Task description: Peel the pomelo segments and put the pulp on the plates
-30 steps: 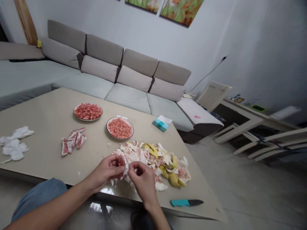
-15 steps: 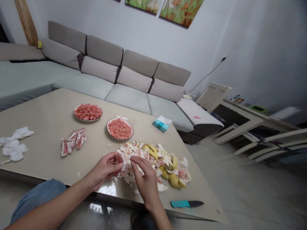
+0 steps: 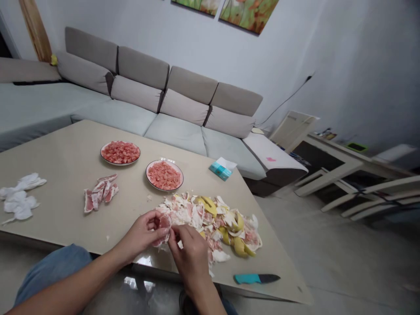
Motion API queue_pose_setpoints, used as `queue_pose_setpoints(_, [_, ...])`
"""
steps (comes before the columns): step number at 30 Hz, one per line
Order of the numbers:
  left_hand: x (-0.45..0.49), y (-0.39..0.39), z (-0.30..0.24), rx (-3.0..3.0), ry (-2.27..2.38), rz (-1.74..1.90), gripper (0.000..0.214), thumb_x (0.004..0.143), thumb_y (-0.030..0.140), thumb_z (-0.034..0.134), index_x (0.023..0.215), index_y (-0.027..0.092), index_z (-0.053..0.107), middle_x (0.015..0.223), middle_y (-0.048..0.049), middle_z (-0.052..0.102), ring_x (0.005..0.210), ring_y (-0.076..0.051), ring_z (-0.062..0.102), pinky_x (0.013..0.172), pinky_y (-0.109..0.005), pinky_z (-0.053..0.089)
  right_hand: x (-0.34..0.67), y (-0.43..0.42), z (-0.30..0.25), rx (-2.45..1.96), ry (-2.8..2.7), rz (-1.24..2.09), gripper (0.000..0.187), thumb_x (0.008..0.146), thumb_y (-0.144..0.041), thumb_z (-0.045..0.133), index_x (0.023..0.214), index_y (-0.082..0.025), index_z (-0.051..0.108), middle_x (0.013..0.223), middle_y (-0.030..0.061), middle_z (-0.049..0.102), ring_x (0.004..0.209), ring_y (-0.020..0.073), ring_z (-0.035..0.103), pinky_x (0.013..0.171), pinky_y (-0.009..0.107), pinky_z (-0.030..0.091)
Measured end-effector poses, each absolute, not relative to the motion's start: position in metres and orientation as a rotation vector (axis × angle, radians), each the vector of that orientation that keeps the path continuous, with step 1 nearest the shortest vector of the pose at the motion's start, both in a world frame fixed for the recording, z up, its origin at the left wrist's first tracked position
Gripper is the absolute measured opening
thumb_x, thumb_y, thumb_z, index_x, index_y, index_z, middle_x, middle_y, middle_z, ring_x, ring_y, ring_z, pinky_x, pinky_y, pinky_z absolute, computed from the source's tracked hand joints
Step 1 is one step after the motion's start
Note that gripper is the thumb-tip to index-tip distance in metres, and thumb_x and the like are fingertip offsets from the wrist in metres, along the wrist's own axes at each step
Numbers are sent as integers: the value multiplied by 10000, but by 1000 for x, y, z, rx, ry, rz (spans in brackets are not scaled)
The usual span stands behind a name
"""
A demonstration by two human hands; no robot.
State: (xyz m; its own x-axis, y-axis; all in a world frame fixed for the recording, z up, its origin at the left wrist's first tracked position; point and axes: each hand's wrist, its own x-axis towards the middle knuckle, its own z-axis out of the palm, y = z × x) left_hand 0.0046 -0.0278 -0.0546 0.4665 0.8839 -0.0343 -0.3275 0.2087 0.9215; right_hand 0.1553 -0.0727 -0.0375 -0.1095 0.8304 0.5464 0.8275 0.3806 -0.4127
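In my left hand point(image 3: 142, 232) is a pink pomelo segment point(image 3: 164, 222), gripped between thumb and fingers over the near edge of the table. My right hand point(image 3: 193, 253) touches the same segment at its right edge, thumb and forefinger pinched together on its pale membrane. What exactly lies between those fingertips is too small to see. Beside and beyond both hands spreads a heap of white membrane scraps point(image 3: 197, 215) mixed with yellow pomelo peel point(image 3: 242, 247). Several unpeeled segments point(image 3: 101, 193) lie in a small pile to the left.
Two plates of pink pomelo flesh, one farther left point(image 3: 120, 153) and one nearer point(image 3: 164, 175), stand on the table point(image 3: 65, 175). A teal-handled knife point(image 3: 256, 278) lies near the front right edge. Crumpled tissues point(image 3: 21, 203) lie left; a tissue pack point(image 3: 222, 169) is at the back.
My right hand has moved left and closed its fingertips on the segment's edge. My left hand still holds the segment in nearly the same place.
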Motion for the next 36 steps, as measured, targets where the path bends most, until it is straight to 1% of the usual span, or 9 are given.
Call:
queue_pose_setpoints(5, [7,-30,-47,975,576,881,246,752,273,732,815,139,536,674,31,527,530,-58,456,480,-172,354,161,-70,-36,-1443,-1809,160,134,821,-162,526,717,-183,608,660,22,622,606,156,589,597,252,446])
queue_pose_setpoints(12, [1,-30,-42,850,507,778,224,750,233,737,837,150,548,750,24,528,543,-48,456,658,-294,523,185,-62,-30,-1528,-1574,309,77,793,-182,550,768,-187,622,680,7,641,597,146,609,583,237,485])
queue_pose_setpoints(15, [-2,-27,-41,817,517,792,219,753,221,737,843,158,547,775,23,514,582,-51,466,665,-270,518,191,-59,-32,-1523,-1526,381,125,813,-178,512,830,-185,635,759,26,673,655,154,633,594,238,505])
queue_pose_setpoints(19, [-2,-26,-38,798,504,802,210,754,209,736,858,160,561,774,21,497,613,-60,481,625,-222,484,189,-60,-35,-1533,-1568,317,177,836,-166,483,796,-186,654,737,28,658,640,157,617,590,254,505])
queue_pose_setpoints(21, [-2,-27,-38,783,518,806,224,745,207,742,887,163,575,803,12,501,659,-79,502,635,-232,484,187,-62,-33,-1510,-1564,349,175,856,-195,497,857,-182,672,801,49,676,684,167,637,612,266,531])
queue_pose_setpoints(24, [-1,-28,-38,781,538,821,230,746,216,740,907,164,584,807,8,505,672,-88,499,647,-244,473,180,-66,-27,-1411,-1578,489,191,860,-249,556,983,-198,692,1024,91,681,868,198,664,693,285,573])
queue_pose_setpoints(26, [0,-28,-39,803,543,839,241,751,230,734,927,157,586,797,6,515,661,-87,493,630,-230,447,174,-69,-23,-1362,-1579,552,206,843,-266,598,1013,-210,701,1078,96,679,910,209,667,721,298,583])
queue_pose_setpoints(30, [3,-28,-44,941,602,880,266,742,252,735,938,149,589,796,3,537,681,-98,488,604,-206,389,162,-73,-22,-1359,-1642,528,170,845,-241,598,953,-207,725,920,73,735,811,198,692,712,291,569])
queue_pose_setpoints(36, [4,-27,-50,1268,724,958,173,738,244,713,794,150,579,746,19,524,737,-126,478,713,-241,390,157,-78,-29,-1428,-1787,320,196,868,-191,527,904,-202,720,796,52,734,697,179,678,641,252,504])
